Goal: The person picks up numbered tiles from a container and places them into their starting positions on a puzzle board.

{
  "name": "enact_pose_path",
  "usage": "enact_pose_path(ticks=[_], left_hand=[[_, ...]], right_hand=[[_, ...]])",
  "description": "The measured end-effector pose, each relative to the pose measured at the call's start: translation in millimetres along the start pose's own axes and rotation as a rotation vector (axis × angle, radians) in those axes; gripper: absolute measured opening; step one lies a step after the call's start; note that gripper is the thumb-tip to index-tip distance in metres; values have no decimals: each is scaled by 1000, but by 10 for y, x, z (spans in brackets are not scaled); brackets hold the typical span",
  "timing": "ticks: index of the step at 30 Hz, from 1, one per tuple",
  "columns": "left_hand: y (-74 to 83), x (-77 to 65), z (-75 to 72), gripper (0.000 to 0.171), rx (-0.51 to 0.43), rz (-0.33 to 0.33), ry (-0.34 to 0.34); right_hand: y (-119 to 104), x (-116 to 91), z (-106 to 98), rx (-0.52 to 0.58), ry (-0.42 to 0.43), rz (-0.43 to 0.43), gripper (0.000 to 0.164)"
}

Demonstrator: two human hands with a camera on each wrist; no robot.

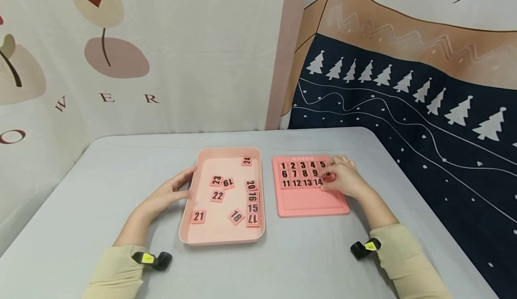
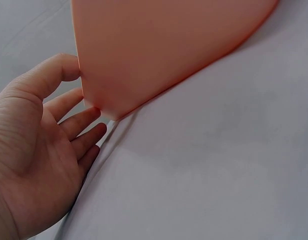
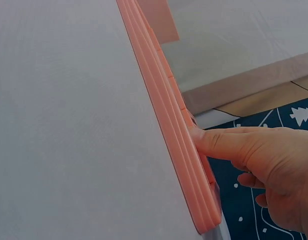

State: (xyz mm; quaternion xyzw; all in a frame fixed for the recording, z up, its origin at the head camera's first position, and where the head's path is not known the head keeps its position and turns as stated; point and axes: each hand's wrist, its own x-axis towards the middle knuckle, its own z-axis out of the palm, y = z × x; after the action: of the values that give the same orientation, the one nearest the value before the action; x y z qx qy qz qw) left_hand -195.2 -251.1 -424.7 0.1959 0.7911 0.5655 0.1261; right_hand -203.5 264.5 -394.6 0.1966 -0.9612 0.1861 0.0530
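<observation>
My left hand (image 1: 171,191) is at the left wall of a pale pink tray (image 1: 222,238), thumb and fingers touching its rim, fingers loosely extended. In the left wrist view the tray's outer wall (image 2: 154,50) rises beside the fingertips. Loose number tiles lie inside, among them 22 (image 1: 217,196), 21 (image 1: 198,217) and 18 (image 1: 236,217). To the right is a pink number board (image 1: 311,202) with rows of tiles. My right hand (image 1: 343,178) pinches tile 14 (image 1: 317,182) at the end of the third row, covering nearby tiles. In the right wrist view the thumb meets the board's edge (image 3: 169,130).
Both things stand on a table with a pale grey cloth (image 1: 299,263). A narrow strip of cloth separates tray and board. Behind hang a white curtain with flowers (image 1: 202,56) and a dark blue cloth with white trees (image 1: 363,97).
</observation>
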Motion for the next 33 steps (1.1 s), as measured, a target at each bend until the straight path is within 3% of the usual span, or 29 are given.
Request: enact_pose_path(ticks=[16, 25, 33], left_hand=[[7, -4, -4, 74, -9, 2, -4], [12, 0, -3, 73, 0, 6, -2], [15, -7, -2, 73, -9, 6, -2]], right_hand=[[-205, 23, -25, -99, 17, -54, 39], [-658, 64, -23, 34, 117, -153, 34], [-1118, 109, 112, 119, 120, -268, 27]])
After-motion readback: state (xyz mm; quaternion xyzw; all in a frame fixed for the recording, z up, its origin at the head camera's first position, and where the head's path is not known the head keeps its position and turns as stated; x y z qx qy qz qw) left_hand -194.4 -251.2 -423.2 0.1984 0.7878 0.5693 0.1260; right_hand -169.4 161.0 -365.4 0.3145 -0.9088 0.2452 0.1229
